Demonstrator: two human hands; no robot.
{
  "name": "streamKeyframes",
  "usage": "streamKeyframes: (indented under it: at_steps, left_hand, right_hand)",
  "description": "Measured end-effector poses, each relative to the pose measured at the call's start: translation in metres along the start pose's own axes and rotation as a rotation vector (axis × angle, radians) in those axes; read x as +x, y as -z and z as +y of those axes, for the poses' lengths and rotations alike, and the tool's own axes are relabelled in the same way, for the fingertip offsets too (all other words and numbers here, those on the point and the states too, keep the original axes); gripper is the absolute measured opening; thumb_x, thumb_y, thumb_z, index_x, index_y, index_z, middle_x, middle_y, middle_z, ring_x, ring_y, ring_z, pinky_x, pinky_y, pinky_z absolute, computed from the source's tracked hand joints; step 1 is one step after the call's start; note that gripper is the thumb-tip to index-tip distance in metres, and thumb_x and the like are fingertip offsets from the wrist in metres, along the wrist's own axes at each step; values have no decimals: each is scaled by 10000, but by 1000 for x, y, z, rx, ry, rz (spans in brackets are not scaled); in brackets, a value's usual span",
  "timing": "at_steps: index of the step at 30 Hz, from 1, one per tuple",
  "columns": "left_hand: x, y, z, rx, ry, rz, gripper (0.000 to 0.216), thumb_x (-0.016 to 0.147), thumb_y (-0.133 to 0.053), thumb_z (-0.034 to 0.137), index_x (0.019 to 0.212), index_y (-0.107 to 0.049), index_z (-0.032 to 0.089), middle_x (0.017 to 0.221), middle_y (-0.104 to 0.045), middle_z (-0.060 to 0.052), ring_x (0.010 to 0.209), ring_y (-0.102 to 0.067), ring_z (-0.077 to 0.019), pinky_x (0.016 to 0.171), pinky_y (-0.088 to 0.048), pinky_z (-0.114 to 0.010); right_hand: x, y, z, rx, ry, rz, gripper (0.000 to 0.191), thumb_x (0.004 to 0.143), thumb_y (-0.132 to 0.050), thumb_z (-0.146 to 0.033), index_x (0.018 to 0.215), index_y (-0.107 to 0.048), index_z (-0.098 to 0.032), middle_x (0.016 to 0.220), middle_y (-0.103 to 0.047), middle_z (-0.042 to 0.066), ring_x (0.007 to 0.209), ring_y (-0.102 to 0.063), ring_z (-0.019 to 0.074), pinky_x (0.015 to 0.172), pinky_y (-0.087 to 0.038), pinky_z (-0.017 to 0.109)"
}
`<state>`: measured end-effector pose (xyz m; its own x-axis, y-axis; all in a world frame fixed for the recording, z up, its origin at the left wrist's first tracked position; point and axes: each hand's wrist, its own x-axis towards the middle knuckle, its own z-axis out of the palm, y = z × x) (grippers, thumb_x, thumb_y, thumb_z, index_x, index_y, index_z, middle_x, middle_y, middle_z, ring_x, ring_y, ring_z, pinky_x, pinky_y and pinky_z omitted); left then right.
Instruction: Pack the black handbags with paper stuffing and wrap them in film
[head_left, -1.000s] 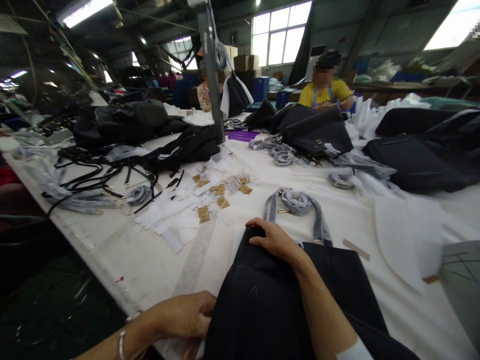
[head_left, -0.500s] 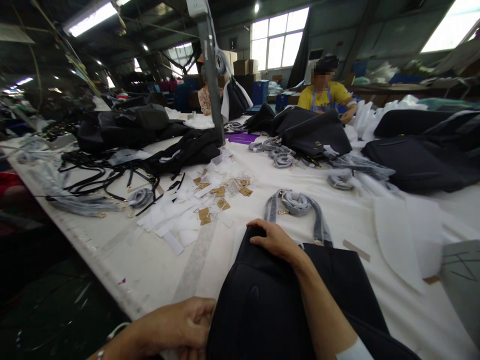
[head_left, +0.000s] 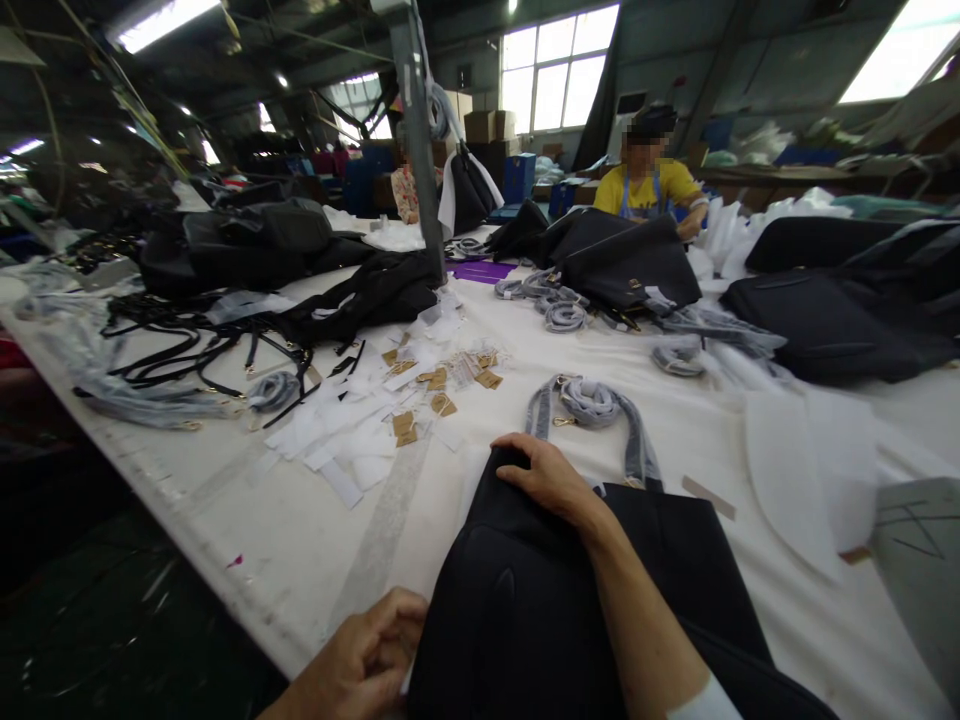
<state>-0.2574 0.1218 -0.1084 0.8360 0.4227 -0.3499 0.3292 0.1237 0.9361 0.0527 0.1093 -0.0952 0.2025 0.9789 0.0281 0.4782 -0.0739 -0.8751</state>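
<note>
Scanning from the left edge: black straps [head_left: 191,352] lie tangled on the white table [head_left: 285,520], at about 10 o'clock from the person's hands.
Grey wrapped bundles: one long bundle [head_left: 142,405] lies just beside the straps, nearer the table edge.
Dark bags, far left: a heap of black bags [head_left: 240,245] sits at 11 o'clock, well apart from the hands.
White slips and tan tags: white slips [head_left: 337,430] and tan tags [head_left: 405,427] are scattered between the straps and the near bag, at 11 o'clock from the left hand.
Left hand: left hand [head_left: 367,655] is at 7 o'clock in the view, fingers curled together and pinching the near left edge of the black bag [head_left: 517,610]; what lies under the fingertips cannot be told.
Black bag: it lies flat on the table at 6 o'clock, directly before the person, between both hands and partly under the right forearm.
Post: a grey post [head_left: 418,140] rises from the table at 12 o'clock.
Right hand: right hand [head_left: 551,480] rests palm down on the far top corner of the black bag, fingers bent over its edge and pressing on it.
Grey strap: a rolled grey strap [head_left: 592,405] lies just beyond the right hand, at 1 o'clock from it.
Co-worker: a person in a yellow shirt [head_left: 645,185] stands across the table at 1 o'clock.
Far right: more dark bags [head_left: 832,320] lie at 2 o'clock, with white sheets [head_left: 802,470] nearer.
</note>
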Motion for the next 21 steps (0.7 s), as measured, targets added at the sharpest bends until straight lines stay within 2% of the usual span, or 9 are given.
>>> streamKeyframes:
  at_steps: [3, 7, 10, 13, 15, 17, 21]
  left_hand:
    - [6, 5, 1, 155, -51, -9, 223, 762, -633, 345, 907, -625, 175, 804, -663, -38, 694, -575, -147, 638, -440, -226]
    - [24, 1, 12, 326, -57, 77, 185, 744, -600, 335, 685, -648, 167, 652, -633, -2, 655, -554, -143, 626, -446, -205]
    - [38, -8, 21, 251, 66, 69, 230, 729, -586, 362, 753, -688, 157, 641, -639, -1, 673, -578, -176, 617, -465, -234]
    - [48, -19, 23, 196, 227, 148, 288, 692, -609, 382, 791, -697, 127, 596, -622, -1, 628, -580, -189, 558, -460, -249]
    - [48, -22, 26, 182, 266, 185, 304, 686, -619, 386, 806, -696, 118, 605, -628, -4, 628, -582, -191, 562, -464, -254]
    - [39, -19, 35, 171, 228, 138, 295, 704, -615, 384, 821, -698, 126, 660, -652, -10, 675, -595, -192, 604, -477, -255]
    - [21, 10, 59, 192, 185, -170, 277, 784, -552, 365, 879, -703, 154, 784, -682, -25, 711, -615, -173, 629, -477, -235]
  right_hand:
    - [0, 0, 0, -7, 8, 4, 364, 741, -644, -195, 1102, -657, -242, 1102, -674, 37, 1039, -599, 224, 963, -428, 369]
    - [1, -2, 1, -10, 25, 8, 364, 734, -654, -191, 1094, -664, -244, 1102, -673, 36, 1034, -599, 220, 959, -429, 364]
    - [2, -3, 2, -25, 26, 19, 365, 732, -656, -188, 1092, -665, -245, 1089, -675, 31, 1026, -601, 214, 954, -430, 357]
    - [3, -2, 3, -41, 14, 38, 360, 738, -655, -196, 1095, -663, -242, 1095, -672, 37, 1029, -599, 217, 960, -426, 365]
    - [3, -1, 4, -42, 13, 41, 349, 745, -650, -202, 1091, -664, -245, 1093, -672, 38, 1027, -599, 221, 961, -424, 372]
    - [3, -1, 4, -36, 19, 33, 344, 749, -649, -207, 1090, -664, -249, 1089, -673, 34, 1029, -597, 221, 960, -423, 371]
    - [3, -1, 5, -23, 21, 41, 343, 750, -651, -217, 1090, -662, -253, 1092, -671, 26, 1028, -596, 213, 960, -421, 360]
